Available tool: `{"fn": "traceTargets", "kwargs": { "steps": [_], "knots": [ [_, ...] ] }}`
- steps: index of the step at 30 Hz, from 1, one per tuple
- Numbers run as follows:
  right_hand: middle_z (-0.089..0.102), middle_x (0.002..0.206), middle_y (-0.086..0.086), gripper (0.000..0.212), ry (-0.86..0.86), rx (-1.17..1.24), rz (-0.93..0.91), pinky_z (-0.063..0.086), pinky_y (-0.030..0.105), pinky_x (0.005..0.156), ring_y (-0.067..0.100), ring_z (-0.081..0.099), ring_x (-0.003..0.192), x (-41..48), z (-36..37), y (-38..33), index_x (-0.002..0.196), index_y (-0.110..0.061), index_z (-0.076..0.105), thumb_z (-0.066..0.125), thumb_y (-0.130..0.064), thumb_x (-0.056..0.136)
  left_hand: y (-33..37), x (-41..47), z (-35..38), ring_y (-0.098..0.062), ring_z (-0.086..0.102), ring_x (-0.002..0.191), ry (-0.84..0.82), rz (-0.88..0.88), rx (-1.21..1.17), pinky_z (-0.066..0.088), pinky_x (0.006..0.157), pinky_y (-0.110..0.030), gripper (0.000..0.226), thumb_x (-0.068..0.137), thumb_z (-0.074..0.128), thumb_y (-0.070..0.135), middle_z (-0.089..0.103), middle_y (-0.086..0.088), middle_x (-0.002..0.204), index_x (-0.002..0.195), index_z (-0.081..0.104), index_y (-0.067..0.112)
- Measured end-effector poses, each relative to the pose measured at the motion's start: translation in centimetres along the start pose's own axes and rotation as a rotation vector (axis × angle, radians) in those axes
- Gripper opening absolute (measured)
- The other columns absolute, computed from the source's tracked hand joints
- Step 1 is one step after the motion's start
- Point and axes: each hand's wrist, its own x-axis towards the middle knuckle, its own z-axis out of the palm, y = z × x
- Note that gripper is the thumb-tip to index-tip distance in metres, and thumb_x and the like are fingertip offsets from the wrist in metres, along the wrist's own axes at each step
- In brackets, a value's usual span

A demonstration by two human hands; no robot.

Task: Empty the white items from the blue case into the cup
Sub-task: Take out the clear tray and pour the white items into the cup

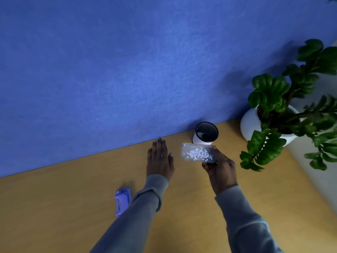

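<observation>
Blue felt-textured wall point(127, 70) backs a tan wooden table point(54, 207). No legible writing on anything. Potted plant point(284, 114) in a white pot sits at the table's far right corner. Cup point(206, 133), white with dark interior, stands at the far edge. Left hand point(159, 158) lies flat, fingers spread, empty. Right hand point(221, 168) grips the clear case point(197, 153) of white items point(199, 154) just before the cup. Blue lid point(122, 200) lies near the left sleeve.

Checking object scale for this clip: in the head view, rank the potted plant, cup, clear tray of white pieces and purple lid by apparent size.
1. potted plant
2. clear tray
3. cup, close to the tray
4. purple lid, nearer the camera and partly hidden, so unsure
</observation>
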Motion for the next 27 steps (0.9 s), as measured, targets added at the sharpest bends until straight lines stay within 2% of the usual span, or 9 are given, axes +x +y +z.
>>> {"fn": "traceTargets", "kwargs": {
  "steps": [4, 8, 14, 17, 19, 23, 25, 27],
  "knots": [
    [0.07, 0.07, 0.003, 0.027, 0.013, -0.003, -0.004, 0.052, 0.024, 0.053, 0.014, 0.065, 0.062, 0.8, -0.1, 0.2, 0.078, -0.008, 0.078, 0.062, -0.018, 0.098, -1.1, 0.2, 1.5, -0.033, 0.026, 0.151, -0.058, -0.017, 0.042, 0.02, 0.122, -0.047, 0.063, 0.101, 0.042, 0.03, 0.027, -0.02, 0.162, 0.154, 0.027, -0.002],
    [0.067, 0.066, 0.004, 0.029, 0.022, -0.026, -0.019, 0.05, 0.025, 0.051, 0.014, 0.059, 0.056, 1.5, -0.4, 0.0, 0.074, -0.009, 0.077, 0.064, -0.019, 0.096, -2.1, 0.2, 2.7, -0.033, 0.027, 0.15, -0.081, -0.034, 0.071, 0.02, 0.123, -0.046, 0.07, 0.099, 0.02, 0.041, 0.027, -0.019, 0.163, 0.154, 0.025, -0.001],
    [0.068, 0.071, 0.007, 0.02, 0.163, 0.004, -0.017, 0.051, 0.026, 0.053, 0.016, 0.059, 0.059, 3.3, -0.4, -0.6, 0.091, -0.001, 0.072, 0.068, -0.021, 0.093, -2.7, 0.2, 4.0, -0.035, 0.035, 0.147, -0.072, -0.032, 0.059, 0.024, 0.121, -0.048, 0.071, 0.097, 0.021, 0.042, 0.035, -0.02, 0.159, 0.151, 0.034, -0.001],
    [0.072, 0.076, 0.004, 0.013, 0.298, 0.072, -0.021, 0.053, 0.028, 0.058, 0.017, 0.063, 0.065, 4.7, -0.1, -1.1, 0.088, -0.016, 0.063, 0.075, -0.023, 0.089, -2.8, 0.1, 4.2, -0.035, 0.039, 0.145, -0.057, -0.024, 0.068, 0.027, 0.12, -0.049, 0.068, 0.097, 0.027, 0.041, 0.039, -0.021, 0.157, 0.15, 0.038, -0.001],
    [0.071, 0.08, 0.003, 0.018, 0.378, 0.058, -0.043, 0.053, 0.027, 0.058, 0.016, 0.065, 0.065, 5.8, 0.0, -1.3, 0.085, -0.022, 0.058, 0.075, -0.025, 0.088, -3.0, 0.0, 4.4, -0.035, 0.038, 0.145, -0.053, -0.016, 0.075, 0.025, 0.121, -0.048, 0.067, 0.098, 0.029, 0.041, 0.039, -0.021, 0.157, 0.15, 0.038, -0.001],
    [0.069, 0.058, -0.002, 0.02, 0.465, -0.108, -0.137, 0.048, 0.028, 0.051, 0.01, 0.059, 0.049, 7.9, 0.2, -1.6, 0.077, -0.019, 0.061, 0.07, -0.03, 0.092, -3.2, 0.1, 4.6, -0.034, 0.036, 0.146, -0.056, -0.017, 0.081, 0.024, 0.121, -0.048, 0.067, 0.099, 0.029, 0.042, 0.037, -0.019, 0.158, 0.151, 0.037, 0.001],
    [0.071, 0.063, 0.005, 0.03, 0.464, -0.308, -0.23, 0.048, 0.028, 0.052, 0.012, 0.061, 0.048, 8.8, 0.2, -1.8, 0.08, -0.01, 0.071, 0.062, -0.033, 0.096, -3.3, 0.1, 4.7, -0.034, 0.037, 0.146, -0.051, -0.019, 0.077, 0.025, 0.121, -0.047, 0.066, 0.099, 0.03, 0.042, 0.038, -0.019, 0.158, 0.15, 0.037, 0.001],
    [0.075, 0.077, 0.017, 0.044, 0.472, -0.658, -0.371, 0.05, 0.029, 0.059, 0.025, 0.069, 0.065, 9.4, 0.2, -1.9, 0.088, -0.004, 0.078, 0.052, -0.037, 0.1, -3.3, 0.1, 4.8, -0.033, 0.037, 0.146, -0.043, -0.023, 0.074, 0.024, 0.121, -0.047, 0.066, 0.099, 0.032, 0.041, 0.039, -0.019, 0.158, 0.151, 0.037, 0.001]
  ]
}}
